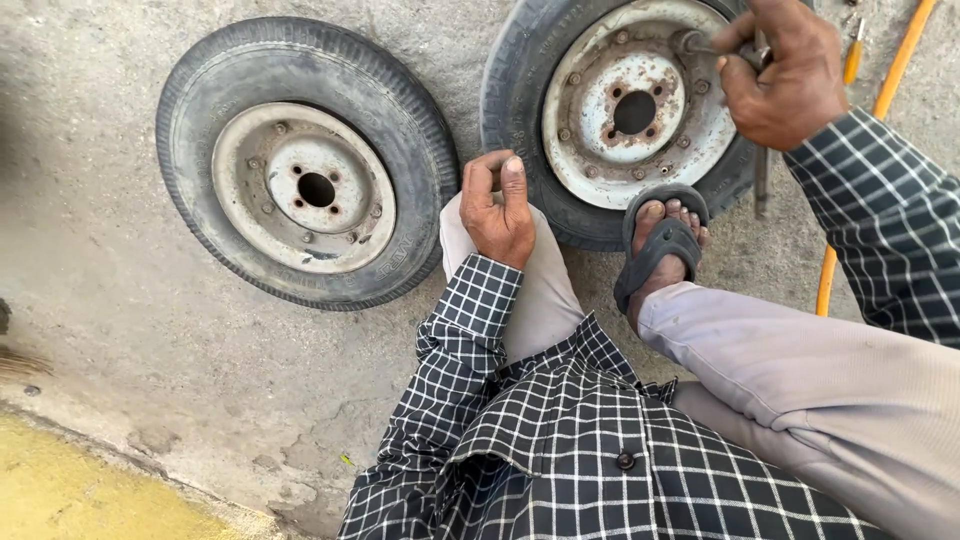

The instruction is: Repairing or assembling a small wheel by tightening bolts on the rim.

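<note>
Right hand grip closed around wrench on wheel.

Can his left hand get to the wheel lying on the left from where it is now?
Probably yes. The left hand rests on the knee, right beside the left wheel, with only bare concrete floor between them. The right hand is busy at the other wheel.
</note>
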